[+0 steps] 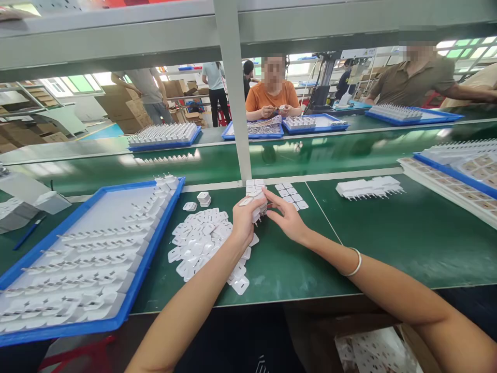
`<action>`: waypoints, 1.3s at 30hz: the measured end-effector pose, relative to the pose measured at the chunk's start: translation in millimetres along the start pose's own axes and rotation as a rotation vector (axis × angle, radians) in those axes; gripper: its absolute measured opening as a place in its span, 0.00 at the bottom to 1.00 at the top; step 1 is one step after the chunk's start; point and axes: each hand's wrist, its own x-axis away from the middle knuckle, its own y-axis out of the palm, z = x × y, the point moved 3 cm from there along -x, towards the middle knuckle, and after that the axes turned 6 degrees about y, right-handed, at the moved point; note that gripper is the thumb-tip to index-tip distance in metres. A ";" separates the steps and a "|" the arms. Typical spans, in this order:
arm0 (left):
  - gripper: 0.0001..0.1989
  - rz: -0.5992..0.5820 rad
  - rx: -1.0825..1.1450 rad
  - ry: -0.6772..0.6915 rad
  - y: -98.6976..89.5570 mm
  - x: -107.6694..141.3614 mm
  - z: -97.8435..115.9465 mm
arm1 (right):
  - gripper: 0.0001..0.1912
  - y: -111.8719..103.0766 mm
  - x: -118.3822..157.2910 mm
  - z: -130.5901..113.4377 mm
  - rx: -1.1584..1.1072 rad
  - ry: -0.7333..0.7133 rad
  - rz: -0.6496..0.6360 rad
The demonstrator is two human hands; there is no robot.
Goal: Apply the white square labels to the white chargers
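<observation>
Several white plug adapters (257, 211) with metal pins pointing down are bunched in my left hand (244, 221), its fingers closed around them. From the other side, my right hand (290, 221) grips the same adapters, index finger on top and thumb lower. A flat white cover plate lies over the held adapters; its exact seating cannot be made out. Below and left of my hands spreads a loose pile of white cover plates (202, 241). Short stacks of cover plates (204, 199) stand behind the pile. A sheet of white square pieces (291, 196) lies beyond my right hand.
At left, a blue tray (134, 290) holds rows of white adapters, pins up. More adapters (368, 187) lie in a row at right, near stacked trays (454, 181). A white post (235, 93) rises ahead. A person in an orange shirt (274, 98) sits opposite.
</observation>
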 end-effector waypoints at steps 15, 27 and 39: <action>0.20 -0.527 -0.078 0.056 11.3 3.3 24.0 | 0.14 -17.5 -12.2 -23.9 -0.602 0.460 -0.070; 0.19 -0.361 -0.289 0.390 19.0 16.1 27.8 | 0.06 -24.5 -4.9 -9.9 -0.613 0.517 0.227; 0.22 -0.519 -0.492 0.550 26.6 38.0 8.0 | 0.11 -21.8 -3.0 3.9 -0.628 0.586 0.280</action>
